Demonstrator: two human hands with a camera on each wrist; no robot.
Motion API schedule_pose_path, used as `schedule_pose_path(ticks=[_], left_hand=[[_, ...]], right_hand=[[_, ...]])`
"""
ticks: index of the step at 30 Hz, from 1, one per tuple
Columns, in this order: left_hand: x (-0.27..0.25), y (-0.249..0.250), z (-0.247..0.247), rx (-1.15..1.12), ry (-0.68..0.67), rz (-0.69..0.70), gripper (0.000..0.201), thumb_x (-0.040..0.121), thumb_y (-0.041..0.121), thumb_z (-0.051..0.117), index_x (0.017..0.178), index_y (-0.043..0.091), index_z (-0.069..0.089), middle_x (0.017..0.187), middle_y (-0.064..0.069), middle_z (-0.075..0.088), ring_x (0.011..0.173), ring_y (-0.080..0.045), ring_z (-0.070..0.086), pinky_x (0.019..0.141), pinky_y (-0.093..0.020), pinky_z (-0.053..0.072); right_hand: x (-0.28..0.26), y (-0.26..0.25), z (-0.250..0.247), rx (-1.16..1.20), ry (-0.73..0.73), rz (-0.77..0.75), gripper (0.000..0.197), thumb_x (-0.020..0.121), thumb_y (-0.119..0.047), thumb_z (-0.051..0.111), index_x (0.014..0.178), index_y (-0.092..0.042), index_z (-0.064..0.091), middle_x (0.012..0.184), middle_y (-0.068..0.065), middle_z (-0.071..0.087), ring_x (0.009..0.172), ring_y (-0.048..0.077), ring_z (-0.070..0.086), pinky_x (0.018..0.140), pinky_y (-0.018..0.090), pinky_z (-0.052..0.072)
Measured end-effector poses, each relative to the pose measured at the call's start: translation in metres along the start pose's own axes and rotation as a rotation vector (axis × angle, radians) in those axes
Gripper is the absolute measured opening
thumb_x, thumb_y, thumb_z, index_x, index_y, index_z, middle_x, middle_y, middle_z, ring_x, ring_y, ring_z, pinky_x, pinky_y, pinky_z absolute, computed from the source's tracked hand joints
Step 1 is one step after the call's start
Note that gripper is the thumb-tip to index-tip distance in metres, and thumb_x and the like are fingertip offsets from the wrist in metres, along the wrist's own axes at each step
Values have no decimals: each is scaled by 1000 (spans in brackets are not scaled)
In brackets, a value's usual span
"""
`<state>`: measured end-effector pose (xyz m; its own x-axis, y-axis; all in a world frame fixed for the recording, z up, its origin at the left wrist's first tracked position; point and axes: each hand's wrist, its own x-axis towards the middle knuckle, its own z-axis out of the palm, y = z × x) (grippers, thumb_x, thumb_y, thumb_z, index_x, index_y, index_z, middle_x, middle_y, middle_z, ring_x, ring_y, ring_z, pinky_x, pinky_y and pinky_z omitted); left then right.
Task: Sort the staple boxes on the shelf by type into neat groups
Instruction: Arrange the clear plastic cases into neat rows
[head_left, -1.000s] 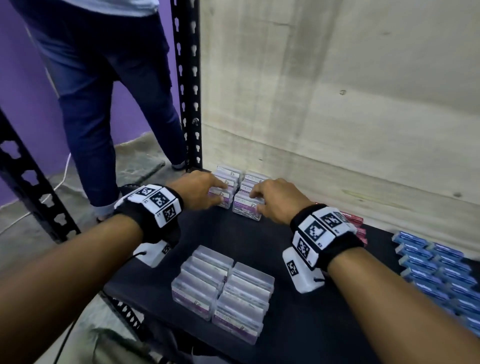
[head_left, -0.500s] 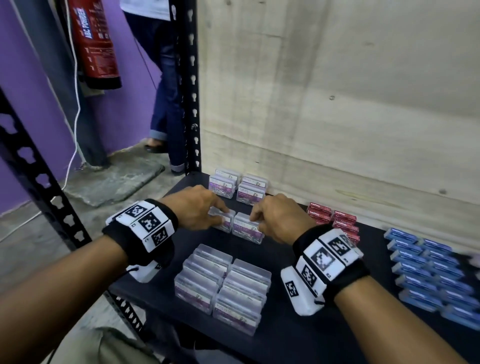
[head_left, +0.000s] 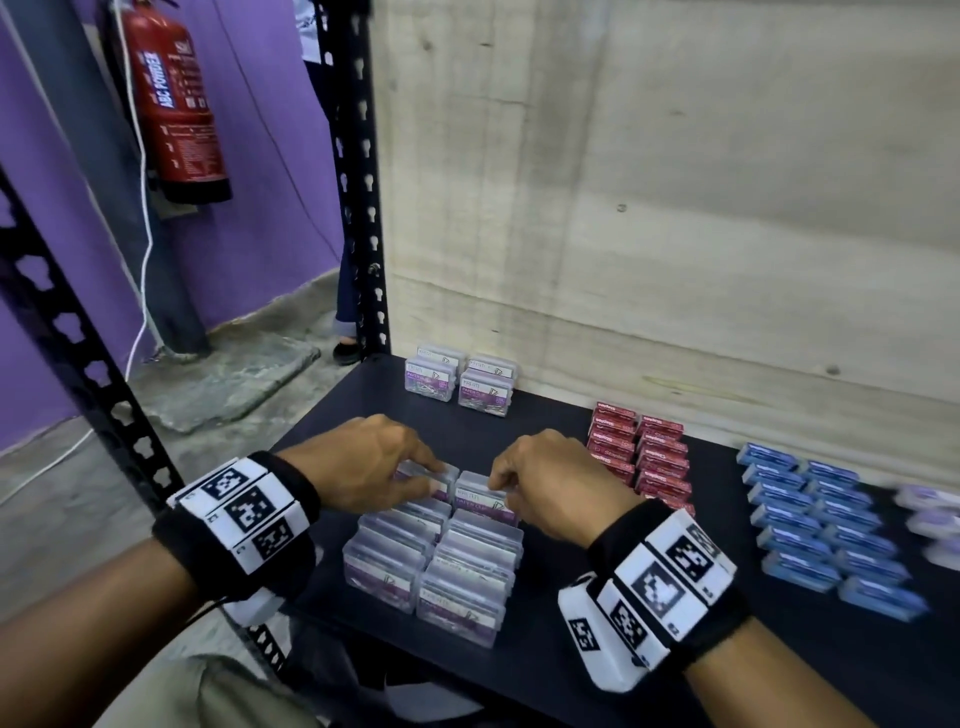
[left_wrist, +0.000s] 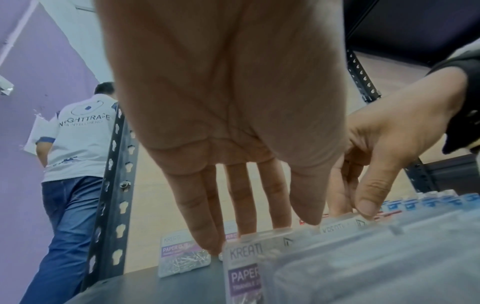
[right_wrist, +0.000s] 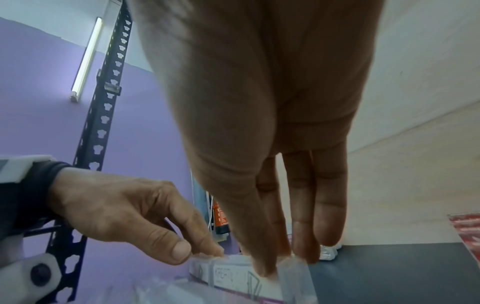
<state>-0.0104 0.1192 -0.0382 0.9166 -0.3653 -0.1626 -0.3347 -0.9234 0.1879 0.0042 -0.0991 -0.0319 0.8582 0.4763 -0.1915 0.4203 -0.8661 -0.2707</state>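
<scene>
The clear boxes (left_wrist: 242, 265) carry "KREATI" over a purple band reading "PAPER"; one standing behind (left_wrist: 182, 254) reads "KREATI" and "PAPER CLIP"; the red fire extinguisher (head_left: 174, 98) bears "ABC POWDER"; a bystander's white shirt (left_wrist: 80, 131) shows "NIGHTTRACE"; the red boxes (head_left: 639, 457) have unreadable print

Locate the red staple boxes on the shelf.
In the head view, the red staple boxes sit right of centre near the wooden back panel, between the right hand and blue boxes.
</scene>
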Motion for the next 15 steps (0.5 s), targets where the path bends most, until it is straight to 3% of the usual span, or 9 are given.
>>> schedule_pose_path(ticks=[6, 15], left_hand=[[-11, 3, 8, -14, 40, 58, 38, 93, 56, 50, 126, 41, 63, 130, 14, 60, 117, -4, 56, 96, -20, 42], [-17, 4, 13, -47, 38, 79, 35, 95, 54, 49, 126, 45, 60, 128, 16, 59, 117, -2, 55, 99, -24, 43]], right_hand=[[-12, 0, 1, 20, -13, -6, 34, 90, -3, 61, 113, -26, 72, 120, -2, 68, 107, 21, 65, 93, 32, 54], [-19, 2, 2, 35, 0, -52, 24, 91, -12, 63, 107, -27, 75, 114, -6, 70, 102, 18, 67, 91, 30, 54]])
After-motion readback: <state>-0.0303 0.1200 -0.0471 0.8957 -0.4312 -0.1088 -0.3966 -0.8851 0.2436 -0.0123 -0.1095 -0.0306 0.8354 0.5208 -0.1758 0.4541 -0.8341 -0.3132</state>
